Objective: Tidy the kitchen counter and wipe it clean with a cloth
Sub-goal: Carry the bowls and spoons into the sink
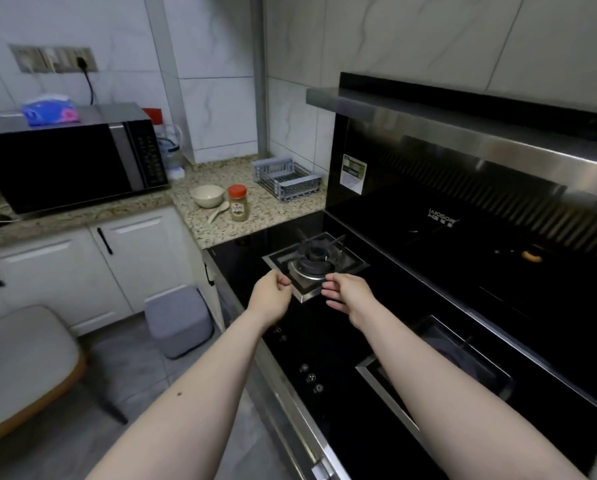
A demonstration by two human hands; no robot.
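Observation:
My left hand (273, 289) and my right hand (345, 292) meet at the near corner of the square steel burner frame (311, 294) on the black glass stove (328, 344). Thumb and fingers of each hand pinch the frame's edge, one on either side of that corner. On the speckled granite counter (290, 216) beyond the stove stand a beige bowl (207, 195), a beige spoon (219, 211) and a red-capped spice jar (238, 202). No cloth is in sight.
A grey dish rack (286, 183) sits in the counter's far corner. A black microwave (65, 164) with a blue tissue pack (49, 109) on top stands at left. A second burner (446, 358) lies near right. A grey bin (177, 323) and a chair (20, 358) stand on the floor.

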